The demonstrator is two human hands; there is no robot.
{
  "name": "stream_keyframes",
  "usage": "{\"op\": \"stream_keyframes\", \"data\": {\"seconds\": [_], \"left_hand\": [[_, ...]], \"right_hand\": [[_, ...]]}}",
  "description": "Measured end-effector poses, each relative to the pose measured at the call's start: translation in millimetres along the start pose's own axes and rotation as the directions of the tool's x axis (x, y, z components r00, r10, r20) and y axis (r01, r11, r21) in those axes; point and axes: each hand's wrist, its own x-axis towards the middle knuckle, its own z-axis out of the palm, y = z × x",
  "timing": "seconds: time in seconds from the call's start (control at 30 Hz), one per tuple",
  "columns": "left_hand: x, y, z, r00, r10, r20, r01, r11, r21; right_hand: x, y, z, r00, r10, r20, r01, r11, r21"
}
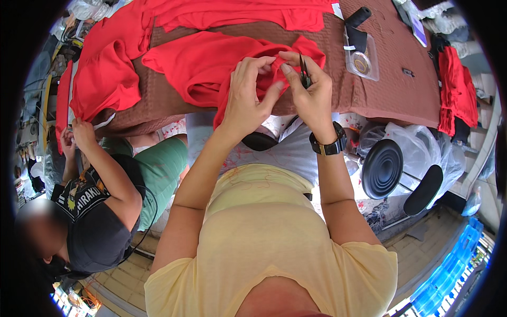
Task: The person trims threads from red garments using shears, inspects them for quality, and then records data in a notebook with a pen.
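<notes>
A red garment (198,68) lies bunched on the near part of the brown-covered table, one edge raised between my hands. My left hand (248,95) grips that edge, fingers bent around the cloth. Opposite it, my right hand (311,95) pinches the same edge between thumb and forefinger. Small black thread snips (304,73) are tucked in the right hand, their points upward. The right wrist wears a black watch (328,147). Fingers cover part of the pinched cloth.
More red cloth (237,15) lies along the table's (391,95) far side. A clear plastic box (363,61) stands at right, black rolls beside it. Red pieces (454,87) hang at the right end. A co-worker (105,206) handles red cloth at left. A black round stool (382,169) stands right.
</notes>
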Motion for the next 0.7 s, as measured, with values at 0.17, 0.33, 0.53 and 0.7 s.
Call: {"op": "stream_keyframes", "data": {"seconds": [0.17,0.33,0.53,0.7], "left_hand": [[-3,-5,-8,0.993,-0.079,0.083,0.085,0.994,-0.066],[4,2,-20,0.996,0.031,-0.080,-0.019,0.989,0.143],[-1,25,-19,0.978,-0.092,-0.187,0.080,0.994,-0.071],[7,9,-17,0.994,-0.045,-0.098,0.041,0.998,-0.045]], "right_hand": [[15,-13,-9,0.985,-0.069,0.161,0.104,0.970,-0.219],[18,-6,-14,0.963,-0.062,0.262,0.114,0.976,-0.188],[15,-16,-9,0.966,-0.054,0.253,0.114,0.967,-0.228],[13,-29,-4,0.959,-0.038,0.280,0.129,0.940,-0.316]]}}
